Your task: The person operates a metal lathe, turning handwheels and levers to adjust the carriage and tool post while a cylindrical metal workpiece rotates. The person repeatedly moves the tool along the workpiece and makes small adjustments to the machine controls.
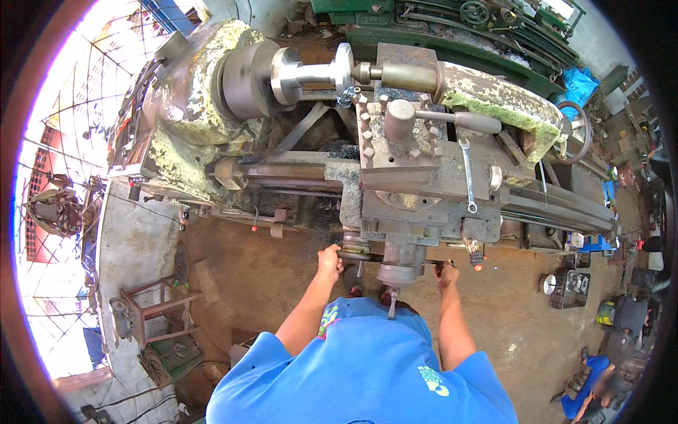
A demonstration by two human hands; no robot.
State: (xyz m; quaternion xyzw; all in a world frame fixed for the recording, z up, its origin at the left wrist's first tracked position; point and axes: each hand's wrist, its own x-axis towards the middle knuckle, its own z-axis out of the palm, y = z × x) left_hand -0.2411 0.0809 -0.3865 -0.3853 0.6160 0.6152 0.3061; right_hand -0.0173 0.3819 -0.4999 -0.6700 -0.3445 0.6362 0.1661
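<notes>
At a worn lathe (282, 141), a shiny flanged workpiece (314, 74) sits clamped in the chuck (247, 78) and pinned by the tailstock centre (364, 72), so it is held at both ends. The operator's left hand (329, 260) is curled around a carriage handle (353, 256), while the right hand (446, 272) closes on a lever (441, 263) under the apron, both controls within easy reach. A spanner (467, 173) rests on the carriage, handy to the tool post (395, 116).
</notes>
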